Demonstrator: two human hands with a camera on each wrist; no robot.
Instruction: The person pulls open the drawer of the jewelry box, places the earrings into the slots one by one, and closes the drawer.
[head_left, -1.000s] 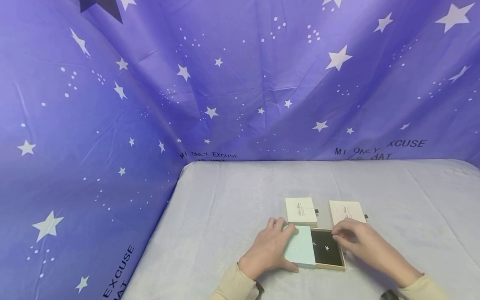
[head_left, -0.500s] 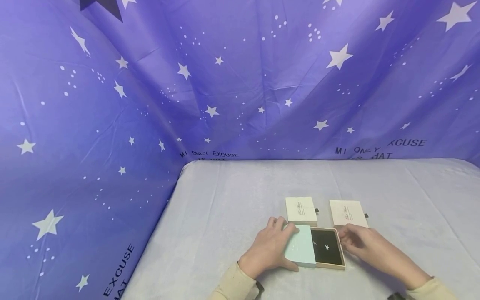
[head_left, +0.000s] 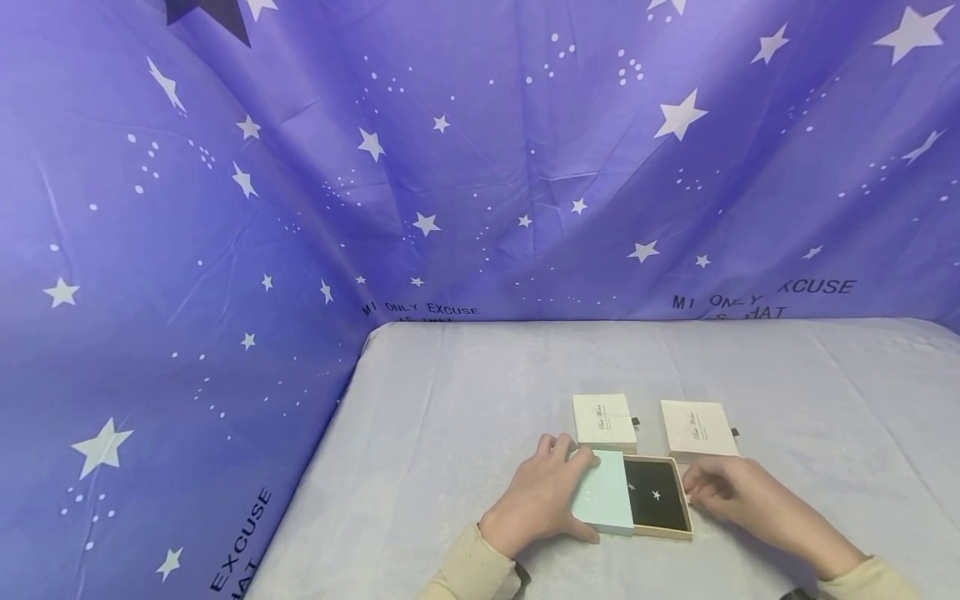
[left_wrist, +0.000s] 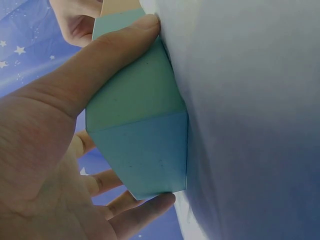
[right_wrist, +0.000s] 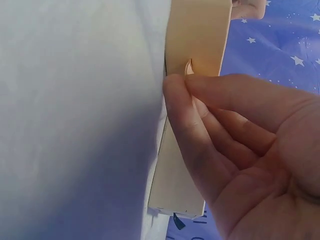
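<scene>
A mint-green box sleeve lies on the cloth, with its drawer part-way out to the right. Black lining fills the drawer, and a small silver star sits on it, beside another small silver piece near the sleeve's edge. My left hand grips the sleeve, thumb along its near side and fingers over the far side. At the drawer's right end my right hand pinches a small pull tab between thumb and index finger; most of the tab is hidden.
Just behind the mint box stands a cream box with a dark tab on its right. Another pale box with a dark tab lies behind the right hand. A starry purple curtain rises at the table's back and left.
My right hand has moved from the drawer's far right corner down to the middle of its right end and now pinches the tab. The left hand and the drawer have stayed put.
</scene>
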